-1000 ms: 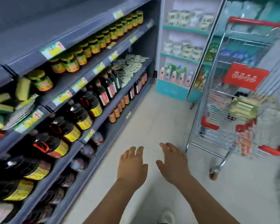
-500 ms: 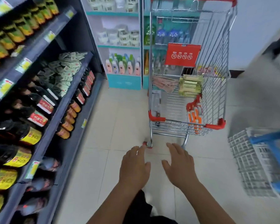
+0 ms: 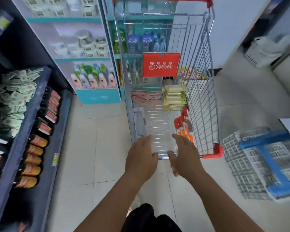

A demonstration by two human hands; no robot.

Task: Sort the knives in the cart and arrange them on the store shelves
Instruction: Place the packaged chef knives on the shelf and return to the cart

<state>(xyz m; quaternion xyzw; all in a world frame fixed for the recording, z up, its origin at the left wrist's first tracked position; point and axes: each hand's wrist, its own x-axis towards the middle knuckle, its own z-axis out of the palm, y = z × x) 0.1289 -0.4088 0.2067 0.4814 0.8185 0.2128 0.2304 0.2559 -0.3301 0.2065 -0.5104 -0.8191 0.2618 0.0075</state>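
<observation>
Both hands are spread wide and hold nothing. The right hand [image 3: 185,154] is nearer than the left hand [image 3: 141,158] to what seem orange-handled knives [image 3: 185,128], lengthwise along the cart [image 3: 206,101]'s right wall.

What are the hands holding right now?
Nothing. The left hand and right hand are both open and empty, fingers spread, reaching over the near edge of the cart. Neither touches the orange-handled knives inside.

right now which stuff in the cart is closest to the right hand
The orange-handled knives, leaning at the cart's right side beside the right hand; the yellow packs lie farther in.
</observation>
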